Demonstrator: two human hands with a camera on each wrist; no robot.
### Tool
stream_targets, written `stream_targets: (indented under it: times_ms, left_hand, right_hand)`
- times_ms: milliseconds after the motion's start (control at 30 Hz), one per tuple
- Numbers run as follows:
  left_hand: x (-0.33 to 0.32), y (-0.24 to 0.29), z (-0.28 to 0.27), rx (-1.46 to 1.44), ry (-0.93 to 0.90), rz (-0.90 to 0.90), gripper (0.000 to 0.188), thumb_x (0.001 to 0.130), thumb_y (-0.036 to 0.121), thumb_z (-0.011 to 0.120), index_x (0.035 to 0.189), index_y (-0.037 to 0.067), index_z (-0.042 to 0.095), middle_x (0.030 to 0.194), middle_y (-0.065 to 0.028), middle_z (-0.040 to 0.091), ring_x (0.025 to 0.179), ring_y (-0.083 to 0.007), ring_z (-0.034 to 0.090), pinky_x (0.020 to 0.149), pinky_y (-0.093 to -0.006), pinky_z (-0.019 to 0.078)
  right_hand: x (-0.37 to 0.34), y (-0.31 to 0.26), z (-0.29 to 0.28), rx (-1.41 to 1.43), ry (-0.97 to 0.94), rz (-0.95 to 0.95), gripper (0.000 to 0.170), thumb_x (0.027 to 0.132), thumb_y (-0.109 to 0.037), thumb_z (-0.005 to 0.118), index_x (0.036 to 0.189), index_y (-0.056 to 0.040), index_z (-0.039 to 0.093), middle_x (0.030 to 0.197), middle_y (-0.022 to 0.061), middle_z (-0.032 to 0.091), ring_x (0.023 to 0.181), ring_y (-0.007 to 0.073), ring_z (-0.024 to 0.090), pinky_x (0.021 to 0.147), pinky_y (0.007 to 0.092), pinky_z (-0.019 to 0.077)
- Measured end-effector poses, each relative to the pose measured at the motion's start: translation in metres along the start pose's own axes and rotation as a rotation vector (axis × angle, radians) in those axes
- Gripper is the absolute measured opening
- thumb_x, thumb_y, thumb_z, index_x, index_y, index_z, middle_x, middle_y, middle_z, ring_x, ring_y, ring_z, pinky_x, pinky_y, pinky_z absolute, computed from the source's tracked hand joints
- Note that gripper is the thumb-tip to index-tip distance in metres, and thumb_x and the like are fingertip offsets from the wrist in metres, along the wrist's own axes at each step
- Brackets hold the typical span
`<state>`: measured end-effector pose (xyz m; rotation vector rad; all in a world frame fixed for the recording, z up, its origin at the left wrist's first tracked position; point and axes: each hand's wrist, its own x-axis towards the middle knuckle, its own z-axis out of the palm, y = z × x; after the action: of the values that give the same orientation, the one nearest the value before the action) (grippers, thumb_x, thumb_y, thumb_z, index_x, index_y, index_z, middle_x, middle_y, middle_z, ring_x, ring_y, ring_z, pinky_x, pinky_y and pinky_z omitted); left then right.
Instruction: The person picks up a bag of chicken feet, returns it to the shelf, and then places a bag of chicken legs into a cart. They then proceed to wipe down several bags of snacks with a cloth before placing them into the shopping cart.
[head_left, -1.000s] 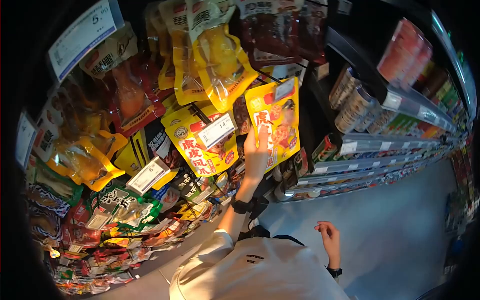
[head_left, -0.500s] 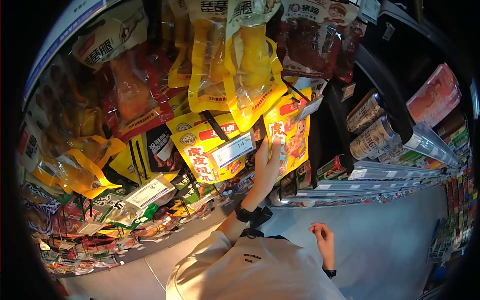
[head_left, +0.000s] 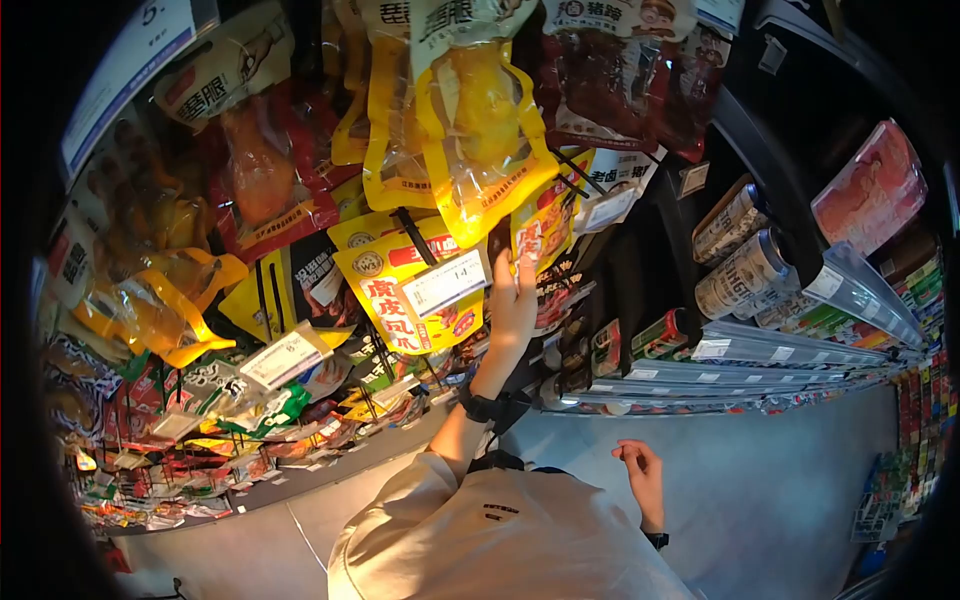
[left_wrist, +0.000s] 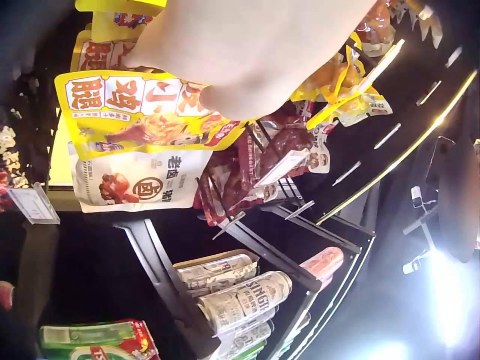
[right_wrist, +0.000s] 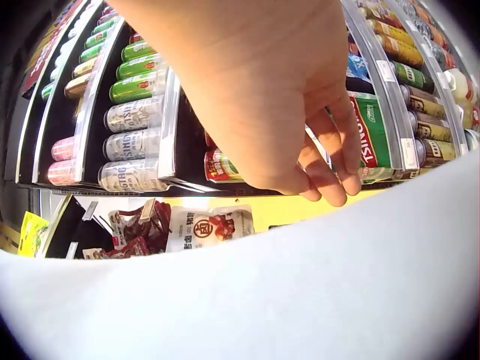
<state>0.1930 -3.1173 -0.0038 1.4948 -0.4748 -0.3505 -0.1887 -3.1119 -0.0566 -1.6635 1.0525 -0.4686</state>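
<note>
My left hand [head_left: 513, 310] pinches the near edge of a yellow snack pouch [head_left: 548, 225], thumb over its front and a finger at its edge. The left wrist view shows this yellow pouch [left_wrist: 150, 112] spread under the hand, its printed drumstick picture visible; the fingertips are hidden there. Behind it hangs a white bag [left_wrist: 142, 176]. Another yellow pouch [head_left: 385, 300] hangs just left of the hand, partly covered by a price tag [head_left: 447, 285]. Low over the floor, my right hand [head_left: 645, 475] holds nothing, its fingers loosely bent, as the right wrist view also shows.
Vacuum-packed drumsticks [head_left: 485, 125] in yellow bags hang over the left hand, with dark red packs [head_left: 610, 90] beside them. Black hooks [head_left: 580, 172] stick out among the pouches. Right of these stand shelves with silver cans [head_left: 740, 275] and pink cans [head_left: 870, 185].
The left hand has moved slightly left, and the yellow pouch has swung left and turned with it, uncovering more of the white bag behind. The right hand stays about where it was.
</note>
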Motion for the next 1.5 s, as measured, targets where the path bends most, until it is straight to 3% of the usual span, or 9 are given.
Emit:
stream_targets:
  times_ms: [267, 533, 700, 933, 1033, 1233, 1400, 1433, 1500]
  left_hand:
    - [-0.073, 0.000, 0.003, 0.191, 0.090, 0.179, 0.072, 0.106, 0.032, 0.052, 0.154, -0.011, 0.021, 0.156, -0.0330, 0.032, 0.145, -0.0404, 0.035, 0.120, -0.0410, 0.0266]
    - [-0.182, 0.014, -0.046, 0.160, 0.081, 0.032, 0.066, 0.103, 0.022, 0.061, 0.155, -0.004, 0.030, 0.137, -0.0173, 0.056, 0.121, -0.0198, 0.058, 0.099, -0.0313, 0.0492]
    - [-0.258, 0.016, -0.131, 0.035, 0.106, 0.003, 0.042, 0.105, 0.013, 0.057, 0.145, 0.004, 0.050, 0.132, -0.0103, 0.063, 0.109, -0.0131, 0.064, 0.091, -0.0289, 0.0523]
    - [-0.425, 0.049, -0.289, 0.056, 0.571, -0.037, 0.025, 0.104, 0.014, 0.059, 0.126, 0.001, 0.057, 0.104, -0.0082, 0.070, 0.094, -0.0126, 0.067, 0.083, -0.0271, 0.0522]
    - [-0.531, 0.054, -0.369, 0.312, 0.860, -0.103, 0.020, 0.093, 0.007, 0.068, 0.085, 0.007, 0.049, 0.080, 0.0024, 0.051, 0.067, -0.0064, 0.046, 0.062, -0.0242, 0.0394]
    - [-0.751, 0.065, -0.510, 0.455, 1.172, -0.149, 0.025, 0.072, -0.005, 0.060, 0.069, 0.005, 0.038, 0.071, 0.0003, 0.037, 0.063, -0.0090, 0.036, 0.056, -0.0268, 0.0303]
    - [-0.879, 0.085, -0.594, 0.521, 1.434, -0.174, 0.028, 0.070, -0.006, 0.062, 0.071, 0.003, 0.036, 0.072, -0.0009, 0.039, 0.066, -0.0104, 0.038, 0.060, -0.0256, 0.0330]
    - [-0.900, 0.081, -0.610, 0.504, 1.471, -0.127, 0.012, 0.071, -0.007, 0.059, 0.079, 0.002, 0.057, 0.076, -0.0003, 0.040, 0.068, -0.0113, 0.038, 0.062, -0.0249, 0.0348]
    - [-0.928, 0.089, -0.638, 0.552, 1.543, -0.230, 0.051, 0.074, -0.007, 0.056, 0.121, 0.008, 0.068, 0.089, -0.0013, 0.055, 0.080, -0.0118, 0.052, 0.068, -0.0249, 0.0430]
  right_hand:
    - [-0.019, 0.031, -0.042, 0.043, -0.081, -0.025, 0.021, 0.105, -0.013, 0.055, 0.112, 0.0024, 0.068, 0.092, 0.0104, 0.073, 0.089, 0.0164, 0.070, 0.083, 0.0296, 0.0537]
    - [-0.041, 0.087, -0.067, 0.032, -0.317, -0.024, 0.020, 0.104, -0.014, 0.057, 0.109, 0.0031, 0.068, 0.092, 0.0105, 0.073, 0.088, 0.0170, 0.071, 0.082, 0.0299, 0.0549]
    - [-0.054, 0.077, -0.042, -0.070, -0.529, -0.115, 0.020, 0.103, -0.013, 0.058, 0.108, 0.0029, 0.068, 0.091, 0.0105, 0.074, 0.088, 0.0165, 0.071, 0.080, 0.0295, 0.0546]
    - [-0.091, 0.048, 0.089, -0.170, -0.972, -0.292, 0.018, 0.102, -0.009, 0.056, 0.108, 0.0027, 0.068, 0.089, 0.0086, 0.073, 0.086, 0.0136, 0.069, 0.080, 0.0278, 0.0534]
    - [-0.135, 0.042, 0.170, -0.233, -1.148, -0.380, 0.018, 0.102, -0.010, 0.057, 0.107, 0.0030, 0.068, 0.088, 0.0069, 0.072, 0.085, 0.0121, 0.067, 0.080, 0.0277, 0.0534]
    - [-0.285, 0.006, 0.337, -0.280, -1.510, -0.489, 0.020, 0.103, -0.014, 0.059, 0.107, 0.0038, 0.068, 0.089, 0.0064, 0.072, 0.085, 0.0105, 0.066, 0.080, 0.0266, 0.0531]
    - [-0.422, -0.037, 0.442, -0.304, -1.676, -0.599, 0.019, 0.103, -0.012, 0.058, 0.107, 0.0041, 0.068, 0.088, 0.0063, 0.072, 0.085, 0.0103, 0.066, 0.080, 0.0254, 0.0527]
    - [-0.442, -0.041, 0.460, -0.317, -1.702, -0.598, 0.019, 0.103, -0.012, 0.058, 0.107, 0.0039, 0.068, 0.087, 0.0064, 0.072, 0.085, 0.0103, 0.066, 0.080, 0.0255, 0.0527]
    - [-0.477, -0.047, 0.497, -0.346, -1.753, -0.604, 0.019, 0.103, -0.011, 0.058, 0.107, 0.0036, 0.068, 0.087, 0.0064, 0.073, 0.085, 0.0103, 0.066, 0.080, 0.0255, 0.0527]
